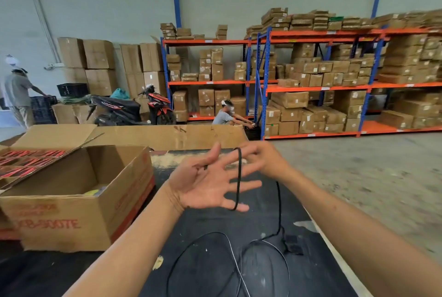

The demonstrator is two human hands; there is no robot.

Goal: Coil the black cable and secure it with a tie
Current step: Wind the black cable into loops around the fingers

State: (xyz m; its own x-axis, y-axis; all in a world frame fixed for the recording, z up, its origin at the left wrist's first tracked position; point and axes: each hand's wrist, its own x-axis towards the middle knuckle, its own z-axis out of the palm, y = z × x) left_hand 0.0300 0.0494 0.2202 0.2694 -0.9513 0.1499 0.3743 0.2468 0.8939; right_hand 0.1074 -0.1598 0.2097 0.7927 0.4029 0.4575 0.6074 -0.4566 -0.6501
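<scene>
The black cable [238, 177] runs as one loop across my left hand [210, 184], from the fingertips at the top down past the little finger. That hand is held palm up above the black table, fingers spread, the cable's end pinned near the thumb. My right hand [265, 158] is behind the left fingertips, pinching the cable at the top of the loop. From there the cable drops to the table and lies in loose curves [263, 263]. A small black tie [293, 246] lies beside the cable on the table.
An open cardboard box [79, 201] stands on the table to the left, another long box [167, 136] behind it. The black table's right edge [334, 249] borders a concrete floor. Shelving with cartons, scooters and two people are in the background.
</scene>
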